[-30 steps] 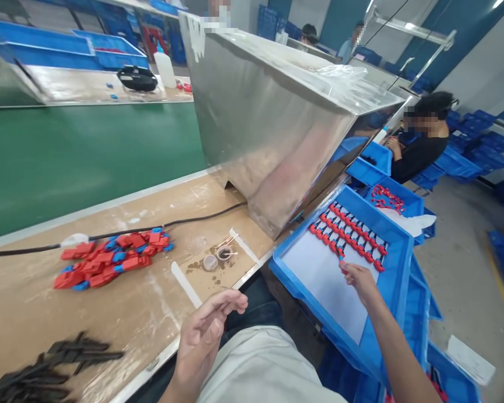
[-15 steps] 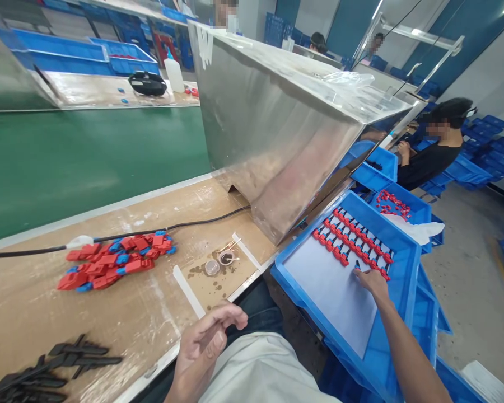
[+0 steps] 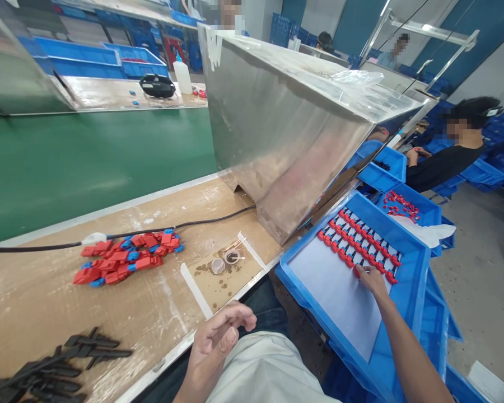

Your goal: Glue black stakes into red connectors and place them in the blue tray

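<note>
Head view: a small piece with a red plastic end point(image 3: 357, 271) lies at the near end of the front row on a flat white sheet point(image 3: 319, 280), inside a shallow blue plastic tray point(image 3: 418, 274). The bare right hand point(image 3: 372, 280) reaches over the tray with its fingers bunched and its fingertips touching that piece; whether they pinch it or only rest on it, I cannot tell. Just beyond, rows of red, blue and black plastic pieces point(image 3: 363, 238) lie side by side on the same sheet. The bare left hand point(image 3: 220, 338) hangs in front of the person's pale shirt point(image 3: 273, 369), near the edge of the brown-topped workbench point(image 3: 143, 313), its fingers curled and its thumb apart from them, with nothing between. On the bench near this hand, a small round dish of dark liquid point(image 3: 232, 257) with thin sticks across it sits beside a small round clear container point(image 3: 218, 266), among brown spots. Farther left lie a heap of red and blue plastic parts point(image 3: 128, 257) and a pile of long black plastic parts point(image 3: 46, 369). A black cable point(image 3: 210, 222) runs behind the heap toward a large, slanted sheet-metal housing point(image 3: 285, 129). Past the tray, a blue bin of loose red bits point(image 3: 434, 215) stands near a co-worker in a black top point(image 3: 449, 165).
</note>
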Motion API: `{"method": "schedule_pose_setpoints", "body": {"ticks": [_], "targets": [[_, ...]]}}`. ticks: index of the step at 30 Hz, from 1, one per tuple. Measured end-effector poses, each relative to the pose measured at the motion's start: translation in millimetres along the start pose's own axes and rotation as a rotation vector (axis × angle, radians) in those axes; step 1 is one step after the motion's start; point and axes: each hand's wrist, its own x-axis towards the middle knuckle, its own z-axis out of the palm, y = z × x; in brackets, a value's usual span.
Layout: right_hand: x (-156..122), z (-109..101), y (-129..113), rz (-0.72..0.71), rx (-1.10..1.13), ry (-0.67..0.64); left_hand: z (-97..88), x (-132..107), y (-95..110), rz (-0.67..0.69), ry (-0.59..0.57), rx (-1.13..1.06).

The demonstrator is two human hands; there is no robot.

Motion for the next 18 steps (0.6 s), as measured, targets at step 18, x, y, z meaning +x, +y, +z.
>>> {"method": "schedule_pose_setpoints", "body": {"ticks": [18], "targets": [[8.2, 6.0, 1.9, -0.043, 0.043, -0.022, -3.6, 0.5, -5.5, -0.089, 0.044, -0.013]]}}
